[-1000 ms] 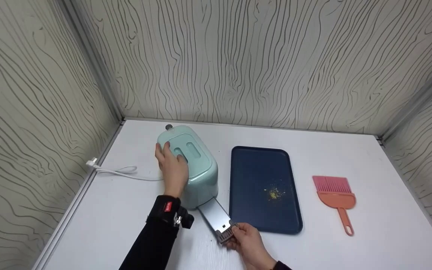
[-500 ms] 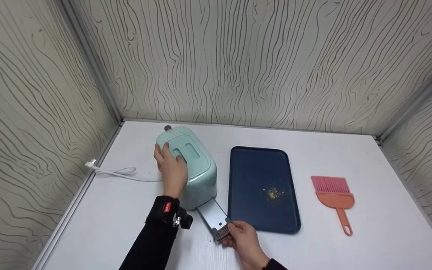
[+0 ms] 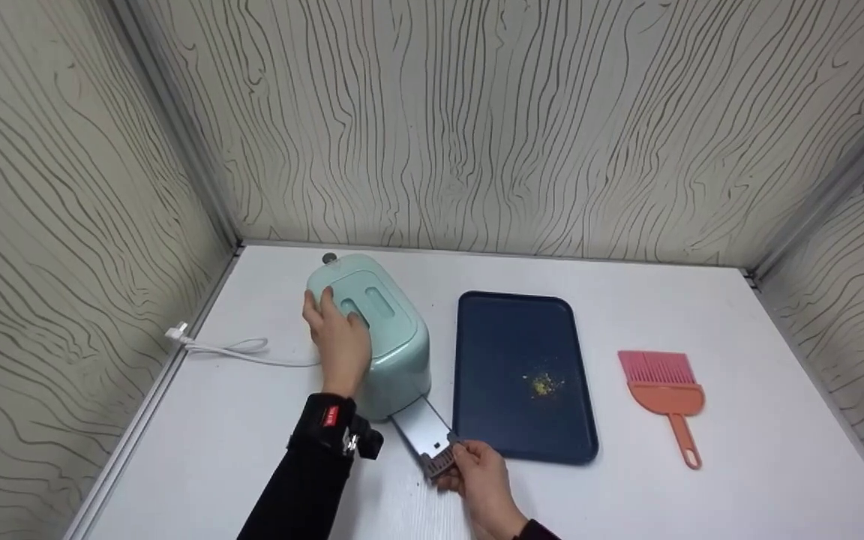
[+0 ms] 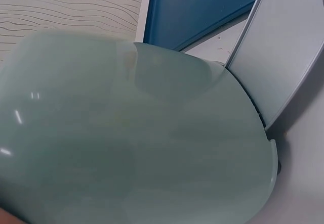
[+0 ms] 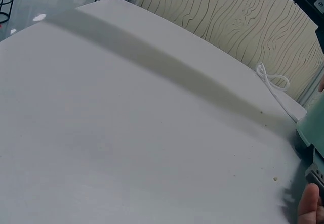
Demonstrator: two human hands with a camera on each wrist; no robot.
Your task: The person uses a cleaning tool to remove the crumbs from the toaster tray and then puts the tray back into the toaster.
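Note:
A mint-green toaster [image 3: 387,375] with a lid over its top stands left of centre, turned at an angle. My left hand [image 3: 343,341] rests on it, fingers spread over the lid's left side and the thumb near a groove. From the toaster's near end sticks out a silver crumb tray [image 3: 421,427] with a dark slotted end. My right hand [image 3: 483,480] pinches that end, thumb on top. In the left wrist view the toaster's shiny side [image 4: 142,133] fills most of the picture, the crumb tray [image 4: 283,52] leaving its lower edge. The right wrist view catches only the right thumb [image 5: 308,204].
Right of the toaster lies a dark blue tray [image 3: 511,337] with a small heap of yellow crumbs [image 3: 543,385]. A pink and orange brush [image 3: 668,390] lies farther right. The toaster's white cord [image 3: 237,351] runs left. Specks [image 5: 275,179] dot the white table.
My right hand has moved slightly towards the toaster, and a bit less of the crumb tray sticks out. My left hand stays on the lid. The whole head view has shifted slightly.

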